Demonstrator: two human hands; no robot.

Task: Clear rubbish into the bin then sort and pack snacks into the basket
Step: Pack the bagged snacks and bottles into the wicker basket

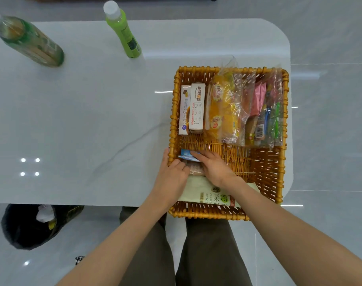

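A woven yellow basket stands at the white table's near right corner. Along its far side stand two slim boxes, yellow cake packs and clear bags of mixed snacks. A pale green packet lies at its near side. In the near left corner, both hands meet over small packs: my right hand lies with fingers on a blue packet, and my left hand curls at the basket's left rim beside a brown wrapped snack. My hands hide most of these packs.
Two green drink bottles stand on the table, a large one at the far left and a slim one at the far middle. A black bin holding rubbish sits on the floor below the table's near left edge.
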